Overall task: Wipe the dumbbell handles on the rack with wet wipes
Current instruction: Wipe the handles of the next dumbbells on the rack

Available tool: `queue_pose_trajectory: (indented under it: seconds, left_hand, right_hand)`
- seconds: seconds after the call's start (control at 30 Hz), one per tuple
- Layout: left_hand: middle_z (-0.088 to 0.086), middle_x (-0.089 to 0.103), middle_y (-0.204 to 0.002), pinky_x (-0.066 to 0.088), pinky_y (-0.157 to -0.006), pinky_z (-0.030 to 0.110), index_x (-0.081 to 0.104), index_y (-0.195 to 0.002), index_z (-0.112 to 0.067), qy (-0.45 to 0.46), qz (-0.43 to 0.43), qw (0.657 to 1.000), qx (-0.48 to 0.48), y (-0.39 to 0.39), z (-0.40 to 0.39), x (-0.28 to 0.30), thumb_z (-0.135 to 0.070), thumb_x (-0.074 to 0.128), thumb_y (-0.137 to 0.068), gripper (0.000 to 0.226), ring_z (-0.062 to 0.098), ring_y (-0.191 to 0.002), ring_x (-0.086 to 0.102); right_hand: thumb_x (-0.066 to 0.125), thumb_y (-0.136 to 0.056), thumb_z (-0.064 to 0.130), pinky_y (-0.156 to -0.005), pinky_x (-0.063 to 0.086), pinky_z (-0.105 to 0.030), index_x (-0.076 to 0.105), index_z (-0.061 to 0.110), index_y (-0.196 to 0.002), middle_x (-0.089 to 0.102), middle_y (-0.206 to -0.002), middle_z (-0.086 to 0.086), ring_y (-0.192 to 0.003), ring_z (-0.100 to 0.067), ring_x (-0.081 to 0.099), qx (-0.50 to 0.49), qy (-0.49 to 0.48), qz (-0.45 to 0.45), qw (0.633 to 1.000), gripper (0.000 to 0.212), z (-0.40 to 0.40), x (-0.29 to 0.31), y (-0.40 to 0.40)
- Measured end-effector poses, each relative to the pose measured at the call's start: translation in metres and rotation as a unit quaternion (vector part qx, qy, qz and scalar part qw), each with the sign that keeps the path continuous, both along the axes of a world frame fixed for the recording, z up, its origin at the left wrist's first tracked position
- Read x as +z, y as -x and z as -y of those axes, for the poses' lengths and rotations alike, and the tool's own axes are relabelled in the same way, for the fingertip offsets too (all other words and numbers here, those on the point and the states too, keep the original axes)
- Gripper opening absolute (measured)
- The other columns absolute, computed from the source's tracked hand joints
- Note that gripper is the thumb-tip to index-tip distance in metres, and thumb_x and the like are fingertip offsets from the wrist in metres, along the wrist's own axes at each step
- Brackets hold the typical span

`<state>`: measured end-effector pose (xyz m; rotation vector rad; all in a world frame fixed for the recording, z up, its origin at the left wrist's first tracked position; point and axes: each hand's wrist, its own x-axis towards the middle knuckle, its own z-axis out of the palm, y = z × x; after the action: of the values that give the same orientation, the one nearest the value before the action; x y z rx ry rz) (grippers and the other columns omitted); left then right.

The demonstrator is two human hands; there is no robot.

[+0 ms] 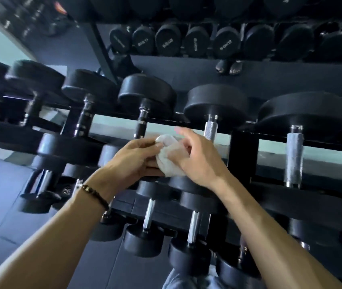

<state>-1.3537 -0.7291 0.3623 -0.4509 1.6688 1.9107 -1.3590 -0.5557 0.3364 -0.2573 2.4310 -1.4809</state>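
Wipe (171, 155) bunched between both hands

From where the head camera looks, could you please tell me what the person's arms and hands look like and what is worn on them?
Both forearms are bare, with no sleeves in view. The left hand has a dark beaded bracelet round the wrist, with a small pale metallic piece at one end. The right hand and its wrist carry nothing: no ring, watch or glove shows on either hand.
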Motion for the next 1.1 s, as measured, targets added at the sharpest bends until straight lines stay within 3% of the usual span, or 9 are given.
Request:
queue_pose_trajectory:
  seconds: [0.1,0.3,0.4,0.53,0.63,0.73,0.87,1.0,1.1]
  left_hand:
    - [0.017,0.073,-0.102,0.061,-0.077,0.038,0.069,-0.107,-0.011,0.048,-0.045,0.998,0.000,-0.015,0.023,0.007,-0.018,0.066,-0.088,0.020,0.026,-0.090,0.073]
    - [0.014,0.069,-0.087,0.056,-0.063,0.031,0.058,-0.118,-0.017,0.122,-0.077,0.987,0.069,-0.016,0.065,0.003,0.001,0.067,-0.089,0.035,0.023,-0.077,0.070]
    - [0.012,0.065,-0.083,0.056,-0.060,0.029,0.054,-0.118,-0.025,0.107,-0.102,0.988,0.052,-0.002,0.091,-0.002,0.003,0.064,-0.090,0.041,0.021,-0.074,0.067]
    - [0.017,0.070,-0.089,0.059,-0.078,0.040,0.067,-0.109,-0.028,0.120,-0.180,0.975,-0.046,0.017,0.123,0.000,0.006,0.063,-0.090,0.039,0.024,-0.083,0.066]
    - [0.011,0.074,-0.100,0.060,-0.083,0.037,0.074,-0.097,-0.025,0.152,-0.204,0.964,-0.075,0.030,0.135,-0.005,0.003,0.065,-0.090,0.030,0.027,-0.094,0.071]
    - [0.005,0.076,-0.093,0.060,-0.082,0.033,0.074,-0.096,-0.018,0.158,-0.213,0.962,-0.062,0.040,0.134,-0.017,-0.006,0.070,-0.089,0.014,0.024,-0.087,0.072]
    - [-0.010,0.070,-0.099,0.047,-0.079,0.008,0.072,-0.101,-0.022,0.358,-0.278,0.890,-0.054,0.046,0.134,-0.041,-0.028,0.068,-0.091,0.013,0.000,-0.087,0.064]
    - [0.003,0.064,-0.098,0.047,-0.087,0.035,0.068,-0.099,-0.010,0.377,-0.251,0.888,-0.076,0.041,0.127,-0.068,-0.034,0.044,-0.099,0.034,0.019,-0.093,0.059]
    - [0.008,0.065,-0.089,0.045,-0.082,0.043,0.066,-0.088,-0.003,0.385,-0.271,0.880,-0.064,0.041,0.126,-0.076,-0.047,0.026,-0.087,0.059,0.022,-0.088,0.057]
  right_hand:
    - [0.073,-0.089,0.027,-0.098,0.051,-0.029,0.061,0.022,-0.130,0.065,-0.126,0.007,-0.115,-0.011,0.060,-0.014,0.024,0.014,1.000,0.043,0.022,0.003,0.005]
    - [0.068,-0.093,0.021,-0.061,0.052,-0.034,0.050,0.040,-0.120,0.070,-0.086,-0.012,-0.076,-0.029,0.063,-0.004,0.063,-0.009,0.998,0.037,0.063,0.009,0.001]
    - [0.068,-0.095,0.022,-0.079,0.048,-0.009,0.071,0.025,-0.117,0.071,-0.110,0.011,-0.099,-0.006,0.064,0.007,0.034,-0.004,0.999,0.022,0.083,0.010,0.010]
    - [0.080,-0.085,0.021,-0.091,0.052,-0.020,0.073,0.025,-0.115,0.072,-0.113,0.009,-0.102,-0.006,0.066,-0.006,0.028,0.071,0.997,0.032,0.103,0.010,0.015]
    - [0.081,-0.083,0.016,-0.079,0.057,-0.035,0.075,0.031,-0.087,0.075,-0.091,0.003,-0.085,-0.017,0.069,-0.064,0.040,0.067,0.995,0.016,0.112,0.009,0.016]
    - [0.076,-0.085,0.017,-0.063,0.043,-0.016,0.074,0.018,-0.086,0.065,-0.083,0.009,-0.071,-0.003,0.057,-0.168,0.023,0.045,0.985,0.002,0.118,0.004,0.019]
    - [0.063,-0.088,0.013,-0.053,0.040,-0.017,0.071,0.018,-0.086,0.063,-0.072,0.008,-0.065,-0.009,0.054,-0.295,-0.063,-0.006,0.953,0.009,0.120,-0.008,0.036]
    - [0.053,-0.090,0.004,-0.047,0.028,-0.020,0.054,0.008,-0.062,0.047,-0.052,0.004,-0.055,-0.018,0.043,-0.350,-0.130,-0.058,0.926,0.029,0.129,-0.036,0.069]
    - [0.051,-0.095,0.003,-0.065,0.040,-0.028,0.074,0.004,-0.087,0.067,-0.071,-0.010,-0.073,-0.031,0.052,-0.347,-0.128,-0.062,0.927,0.024,0.143,-0.052,0.093]
